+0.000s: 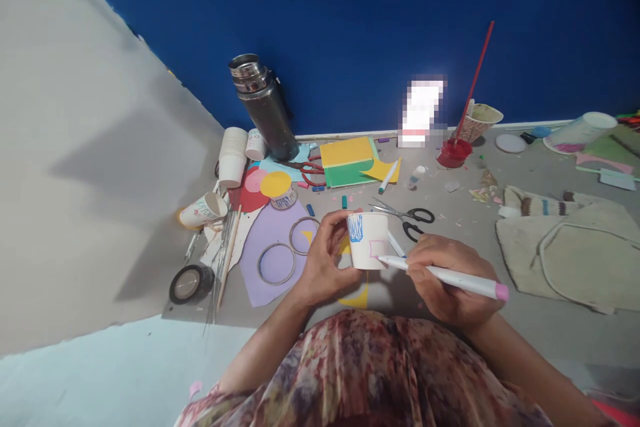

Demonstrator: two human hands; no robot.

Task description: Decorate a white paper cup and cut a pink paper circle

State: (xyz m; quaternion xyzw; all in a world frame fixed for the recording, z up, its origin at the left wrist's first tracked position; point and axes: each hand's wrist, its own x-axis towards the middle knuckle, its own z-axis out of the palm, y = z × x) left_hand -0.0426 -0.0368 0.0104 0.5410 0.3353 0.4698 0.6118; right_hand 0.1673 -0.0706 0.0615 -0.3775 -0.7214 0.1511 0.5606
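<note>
A white paper cup with a blue scribbled patch and a thin pink square outline is gripped from its left side by my left hand. My right hand is closed around a white marker pen with a pink end. The marker's tip meets the cup wall at the pink outline. Just behind the cup lie scissors with black handles, partly hidden by my right hand. Another white marker shows between the cup and the scissors. Yellow paper lies beneath my hands.
Left of my hands, purple paper carries two metal rings, near black tape and stacked paper cups. Behind stand a flask and a red pot with a stick. A cloth bag lies right.
</note>
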